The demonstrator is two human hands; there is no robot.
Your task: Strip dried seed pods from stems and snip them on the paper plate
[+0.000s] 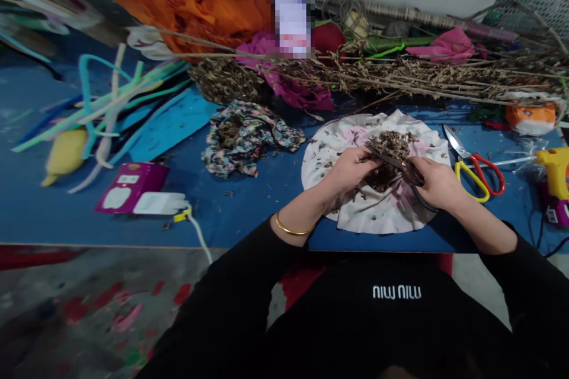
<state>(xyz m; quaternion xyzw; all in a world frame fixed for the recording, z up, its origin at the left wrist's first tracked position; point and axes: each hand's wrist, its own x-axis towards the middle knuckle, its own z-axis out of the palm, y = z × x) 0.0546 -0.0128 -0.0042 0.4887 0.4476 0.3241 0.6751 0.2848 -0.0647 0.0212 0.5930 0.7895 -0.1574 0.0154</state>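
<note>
A round, pale cloth (324,154) with pinkish patches lies on the blue table in front of me. Crumbled dry brown leaves (395,141) are heaped at its middle, with loose bits scattered around. Over the heap, my right hand (433,180) is closed around what look like dark scissors (391,159), their blades pointing left. My left hand (351,169) is closed at the blade end, its fingertips pinched on dry leaves that are partly hidden. Both hands are close together, just above the cloth.
Red-and-yellow-handled scissors (480,174) and a yellow glue gun (555,169) lie at right. Left are a patterned cloth bundle (235,142), a purple box (133,186) and a white power strip (160,203). Long dry stalks (400,77) span the back, beside orange fabric (200,6).
</note>
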